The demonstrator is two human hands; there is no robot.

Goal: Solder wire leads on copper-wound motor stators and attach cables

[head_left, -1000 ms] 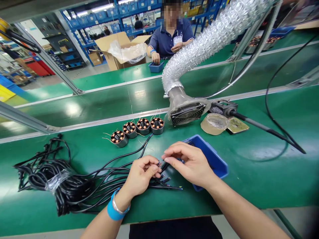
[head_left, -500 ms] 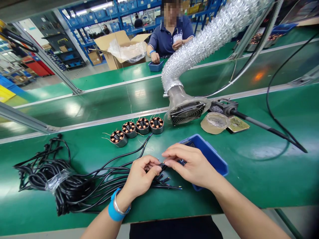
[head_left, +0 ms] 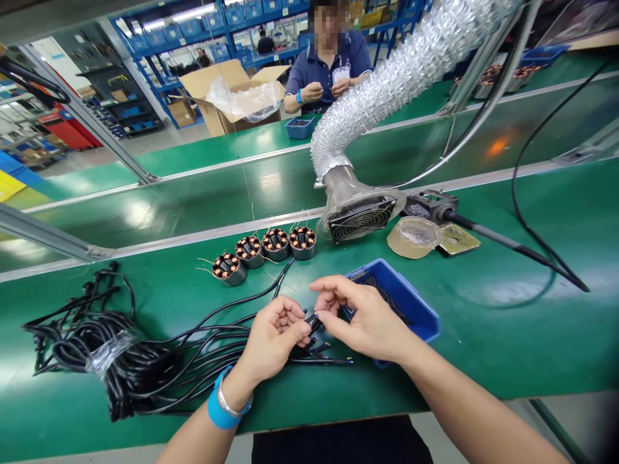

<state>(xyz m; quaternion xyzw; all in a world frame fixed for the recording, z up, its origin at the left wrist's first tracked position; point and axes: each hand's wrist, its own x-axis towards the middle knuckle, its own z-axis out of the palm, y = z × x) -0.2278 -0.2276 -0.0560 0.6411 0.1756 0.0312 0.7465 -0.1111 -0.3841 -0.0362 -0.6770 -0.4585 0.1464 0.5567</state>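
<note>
In front of me, my left hand (head_left: 278, 335) pinches a black cable (head_left: 311, 318) close to its end, thumb against curled fingers. Thin coloured wire tips stick out of that end. My right hand (head_left: 367, 316) meets it from the other side, thumb and a finger closed at the wire tips, the index finger raised above. Under and beside both hands lie more loose cable ends (head_left: 333, 361). They run left to a coiled bundle of black cables (head_left: 130, 361) wrapped with clear film. A blue bin (head_left: 428, 322) with small dark pieces stands partly behind my right hand.
Several copper-wound stators (head_left: 275, 245) stand in a row at the back. A fume extractor (head_left: 360, 219) hangs from a silver duct (head_left: 387, 96). Right of it are a soldering iron holder (head_left: 438, 207) and a round tan container (head_left: 411, 238). A co-worker (head_left: 324, 71) sits opposite.
My right fingers have shifted slightly and the coloured wire tips now show more clearly. The co-worker's hand has lifted from the small blue bin opposite. The view has tilted slightly.
</note>
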